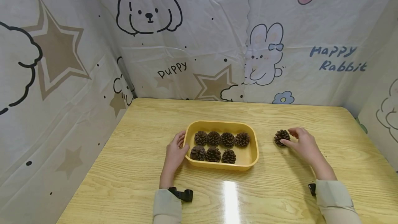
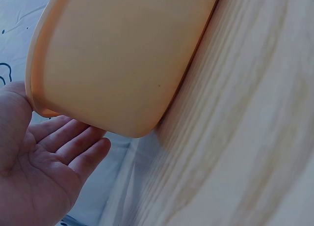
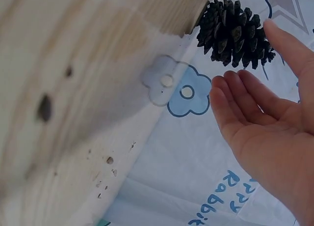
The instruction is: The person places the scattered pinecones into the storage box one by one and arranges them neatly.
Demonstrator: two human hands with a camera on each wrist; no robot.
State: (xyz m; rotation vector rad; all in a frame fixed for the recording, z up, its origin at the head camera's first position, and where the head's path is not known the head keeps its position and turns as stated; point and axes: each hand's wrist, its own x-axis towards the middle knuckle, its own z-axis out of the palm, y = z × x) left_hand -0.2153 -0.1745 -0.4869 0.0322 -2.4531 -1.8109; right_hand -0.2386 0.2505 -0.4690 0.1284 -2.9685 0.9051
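A yellow plastic box [image 1: 245,160] stands on the table with several brown pine cones [image 1: 228,139] in two rows inside it. My left hand [image 1: 176,151] holds the box's left end, thumb over the rim and fingers against the outer wall. The left wrist view shows the box's side wall [image 2: 117,64] with the left hand [image 2: 49,162] at its rim. To the right of the box, a single pine cone [image 1: 281,137] sits on the table. My right hand [image 1: 304,144] reaches round it, thumb and fingers spread; in the right wrist view a gap shows between the fingertips [image 3: 230,78] and the cone [image 3: 233,34].
The wood-grain table [image 1: 130,182] bears small dark crumbs [image 3: 110,160] near the right hand. A printed cloth [image 1: 199,44] hangs behind the table and along its sides. Black straps with small devices [image 1: 186,195] sit at the wrists.
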